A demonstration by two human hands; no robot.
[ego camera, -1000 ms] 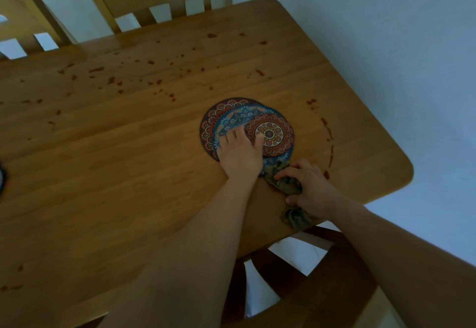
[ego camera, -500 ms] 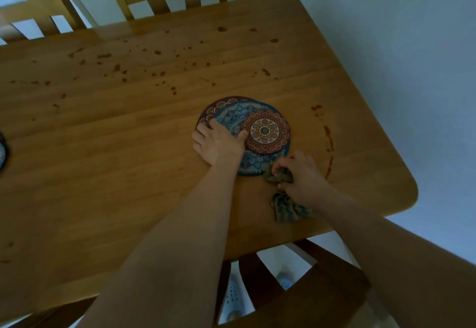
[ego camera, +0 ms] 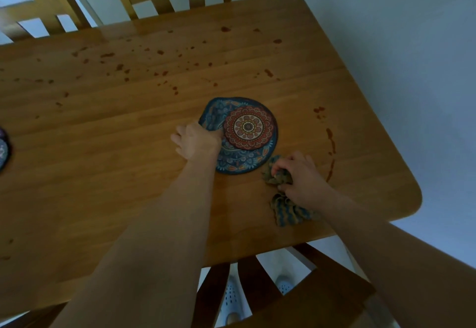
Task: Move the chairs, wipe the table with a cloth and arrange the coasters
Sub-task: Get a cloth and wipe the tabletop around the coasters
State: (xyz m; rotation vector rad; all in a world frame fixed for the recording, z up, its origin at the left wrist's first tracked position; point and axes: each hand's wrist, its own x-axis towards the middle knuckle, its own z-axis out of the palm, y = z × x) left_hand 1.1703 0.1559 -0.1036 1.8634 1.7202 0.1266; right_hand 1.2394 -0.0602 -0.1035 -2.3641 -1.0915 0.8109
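Wooden spattered worktop (ego camera: 128,147) carries a round blue patterned coaster (ego camera: 244,164), a smaller red coaster (ego camera: 247,127) atop; left hand (ego camera: 197,142) grips the blue one's edge, right hand (ego camera: 302,177) clutches a crumpled striped cloth (ego camera: 288,211).

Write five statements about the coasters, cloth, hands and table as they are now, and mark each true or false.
1. The red coaster lies on the larger blue coaster. True.
2. The left hand holds the blue coaster's left edge. True.
3. The right hand is empty. False: its fingers grip the cloth.
4. The table is spotless. False: reddish spots dot it.
5. The cloth lies on the red coaster. False: it lies on the table, beside the blue coaster.
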